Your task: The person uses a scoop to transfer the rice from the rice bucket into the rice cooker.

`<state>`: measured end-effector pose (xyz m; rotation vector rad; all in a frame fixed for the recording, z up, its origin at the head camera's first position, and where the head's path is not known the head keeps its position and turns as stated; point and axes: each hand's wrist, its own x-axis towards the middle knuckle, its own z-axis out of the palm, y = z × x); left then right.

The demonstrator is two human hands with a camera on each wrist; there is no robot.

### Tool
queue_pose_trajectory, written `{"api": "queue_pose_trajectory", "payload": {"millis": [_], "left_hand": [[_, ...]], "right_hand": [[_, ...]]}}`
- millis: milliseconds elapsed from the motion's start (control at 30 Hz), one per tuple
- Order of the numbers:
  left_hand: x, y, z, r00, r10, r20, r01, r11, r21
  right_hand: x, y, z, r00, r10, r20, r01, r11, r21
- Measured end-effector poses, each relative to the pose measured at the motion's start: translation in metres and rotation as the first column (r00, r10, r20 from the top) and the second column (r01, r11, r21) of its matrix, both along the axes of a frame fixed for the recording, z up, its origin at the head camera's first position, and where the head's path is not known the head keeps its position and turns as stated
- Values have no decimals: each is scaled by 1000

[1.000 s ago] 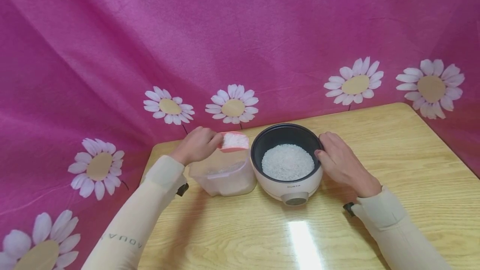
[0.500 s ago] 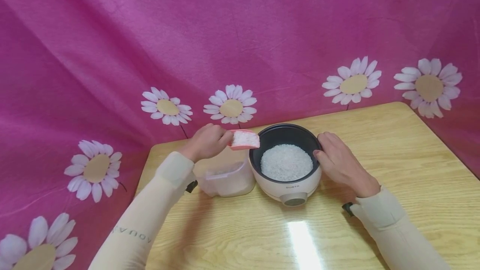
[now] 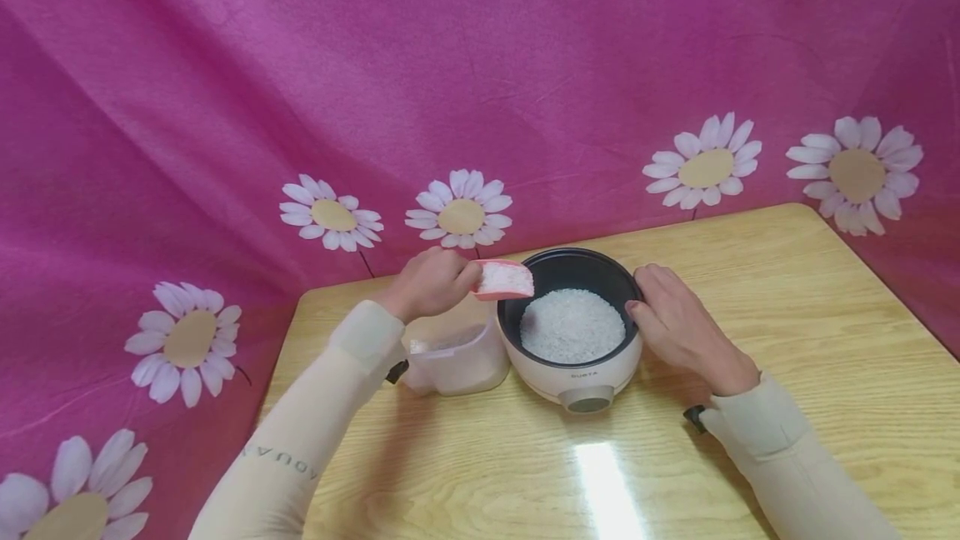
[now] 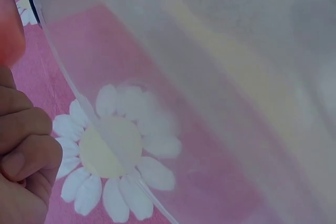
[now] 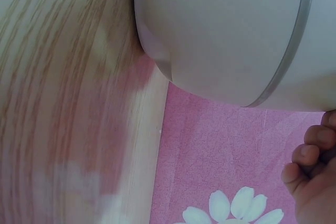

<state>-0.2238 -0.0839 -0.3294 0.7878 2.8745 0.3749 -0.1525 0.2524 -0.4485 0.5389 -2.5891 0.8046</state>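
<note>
In the head view my left hand (image 3: 433, 283) grips a pink scoop (image 3: 504, 297) heaped with white rice (image 3: 506, 277). The scoop's front end reaches over the left rim of a white rice cooker (image 3: 525, 373) with a black inner pot (image 3: 577, 269). A mound of rice (image 3: 573, 325) lies in the pot. On the cooker's right side my right hand (image 3: 678, 322) holds the rim, its thumb at the edge. In the left wrist view the curled fingers (image 4: 31, 148) close round the scoop's handle, which they hide. The right wrist view shows curled fingers (image 5: 315, 156) beside the cooker's wall (image 5: 220, 40).
Left of the cooker, a clear plastic container (image 3: 457, 365) with some rice stands below my left forearm. Both stand on a wooden table (image 3: 480, 473). A pink cloth with daisies (image 3: 577, 90) hangs behind the table's back edge.
My left hand has carried the rice-filled scoop rightwards, from above the plastic container to the cooker's left rim. The right hand has stayed on the cooker.
</note>
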Motion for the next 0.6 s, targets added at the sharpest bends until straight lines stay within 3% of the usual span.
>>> {"api": "queue_pose_trajectory", "payload": {"millis": [167,600], "left_hand": [[-1,5,-2,999,-16,-36,15,1000,-18],[-2,19,-7,996,-68,-52,64,994,-86]], "right_hand": [[0,0,0,1000,1,1,-1,1000,-3],[1,0,0,1000,-5,10,5,1000,2]]}}
